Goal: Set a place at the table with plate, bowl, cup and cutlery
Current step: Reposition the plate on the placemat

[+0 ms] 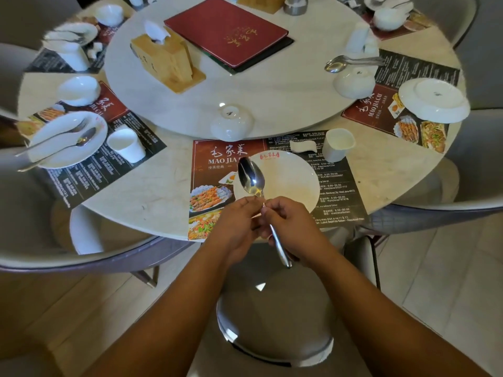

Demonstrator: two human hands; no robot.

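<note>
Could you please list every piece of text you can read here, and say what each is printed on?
"毛家菜" and "MAO JIA C" (the rest is behind the spoon): near placemat.
"MAO JIA CAI": right placemat.
Too small or blurred to read: the red mark on the plate rim, the gold characters on the red menu, and the placemats' fine print.

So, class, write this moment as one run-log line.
left hand, right hand: hold spoon above plate | bowl: inverted, beyond plate | cup: upright on placemat

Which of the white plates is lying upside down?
The plate on the right-hand placemat; its base faces up. The near plate and the left plate holding cutlery lie face up.
</note>
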